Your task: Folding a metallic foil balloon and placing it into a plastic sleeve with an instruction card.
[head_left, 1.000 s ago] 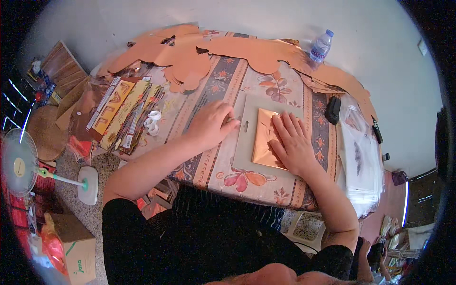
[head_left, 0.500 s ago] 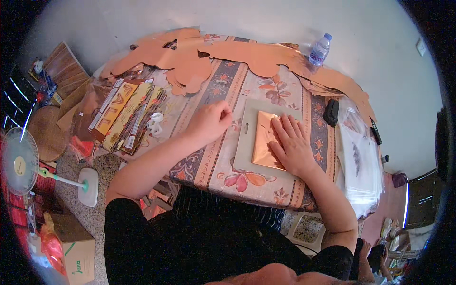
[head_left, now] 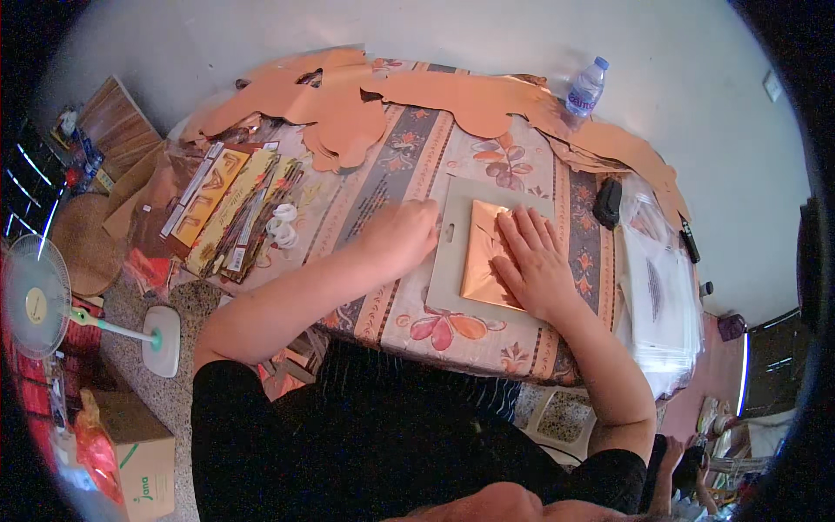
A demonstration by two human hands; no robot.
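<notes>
My left hand (head_left: 400, 238) is closed, its fingers curled, above the tablecloth beside the left edge of a pale grey board (head_left: 447, 265). Whatever its fingers may hold is hidden. On that board lies a flat, shiny copper-coloured foil sheet or packet (head_left: 481, 252), creased in places. My right hand (head_left: 537, 270) lies flat on the foil's right side, fingers stretched and slightly apart, pressing down and covering part of it.
Orange cut-out sheets (head_left: 435, 97) spread along the table's far side. A water bottle (head_left: 585, 87) stands there. Flat printed packaging (head_left: 228, 204) and white rings (head_left: 282, 226) lie left. A black object (head_left: 607, 204) and clear plastic sleeves (head_left: 657, 296) lie right. A fan (head_left: 36, 296) stands left.
My left hand has moved slightly right and nearer, closer to the board's left edge, still closed. My right hand and the foil have stayed in place.
</notes>
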